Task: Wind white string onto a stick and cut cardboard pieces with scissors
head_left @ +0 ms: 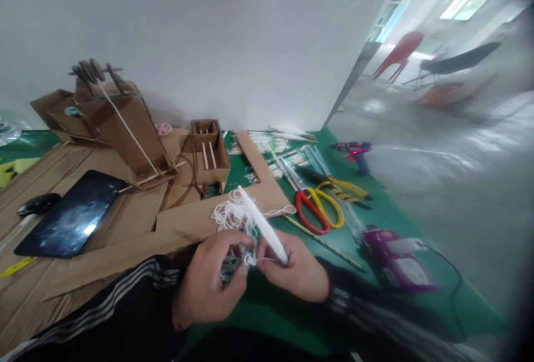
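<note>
My left hand (pixel 211 281) is closed, with thumb and fingertips pinching a knotted bit of white string (pixel 230 213). A loose tangle of that string lies just beyond my fingers, on an L-shaped cardboard piece (pixel 271 188). My right hand (pixel 300 273) is closed around a slim white stick-like piece (pixel 265 226), tapered and pointing up to the left. Its thumb and forefinger also pinch a strand by the knot. The two hands nearly meet over the green tabletop (pixel 271 312). Some greyish, shiny material shows inside my left palm; I cannot make it out.
Scissors (pixel 301 186), yellow-handled pliers (pixel 348 187), a glue gun (pixel 359 156) and a purple box (pixel 398 262) with a cable are at right. Wooden sticks (pixel 287 164) lie behind. Leftward are a tall cardboard model (pixel 125 128), a small cardboard box (pixel 214 175), a black tablet (pixel 70 214) and a mouse (pixel 39 204).
</note>
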{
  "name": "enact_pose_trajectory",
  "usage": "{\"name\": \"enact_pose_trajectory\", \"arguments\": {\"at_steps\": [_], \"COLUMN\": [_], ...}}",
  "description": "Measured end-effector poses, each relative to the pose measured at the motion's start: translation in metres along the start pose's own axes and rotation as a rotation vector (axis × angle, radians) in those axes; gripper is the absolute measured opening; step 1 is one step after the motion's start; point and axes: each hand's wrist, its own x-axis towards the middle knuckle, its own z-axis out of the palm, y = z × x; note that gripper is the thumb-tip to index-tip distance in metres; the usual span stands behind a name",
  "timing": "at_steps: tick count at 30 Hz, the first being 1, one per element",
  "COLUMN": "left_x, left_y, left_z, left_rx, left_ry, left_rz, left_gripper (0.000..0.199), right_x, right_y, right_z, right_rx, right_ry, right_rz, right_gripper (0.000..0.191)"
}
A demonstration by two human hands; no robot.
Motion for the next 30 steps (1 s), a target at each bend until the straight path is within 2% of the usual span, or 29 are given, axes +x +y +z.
{"name": "enact_pose_trajectory", "arguments": {"at_steps": [2, 9, 13, 17, 22, 26, 28, 30], "left_x": [0.002, 0.009, 0.009, 0.008, 0.006, 0.007, 0.008, 0.009], "left_y": [0.001, -0.001, -0.002, -0.003, -0.010, -0.014, -0.013, -0.010], "left_z": [-0.001, -0.001, -0.001, -0.001, 0.001, 0.002, 0.001, -0.002], "left_rx": [0.025, 0.049, -0.007, -0.126, -0.322, -0.343, -0.261, -0.131], "left_ry": [-0.027, -0.021, -0.006, -0.012, 0.076, 0.125, 0.110, 0.052], "left_rz": [0.047, 0.077, 0.077, -0.032, -0.201, -0.267, -0.221, -0.113], "left_gripper": [0.043, 0.014, 0.015, 0.014, 0.013, 0.013, 0.015, 0.022], "right_x": [0.000, 0.000, 0.000, 0.001, 0.004, 0.004, 0.004, 0.004], "right_y": [-0.001, -0.003, -0.002, -0.002, -0.006, -0.006, -0.003, 0.001], "right_z": [0.000, -0.001, 0.000, 0.000, -0.003, -0.005, -0.006, -0.008], "right_rx": [-0.024, -0.107, -0.114, -0.115, -0.124, -0.028, 0.035, 0.098], "right_ry": [0.002, 0.059, 0.048, 0.033, 0.043, 0.023, 0.018, 0.022], "right_rz": [-0.013, 0.021, 0.031, 0.045, 0.093, 0.162, 0.185, 0.182], "right_gripper": [0.009, 0.006, 0.007, 0.007, 0.008, 0.012, 0.014, 0.017]}}
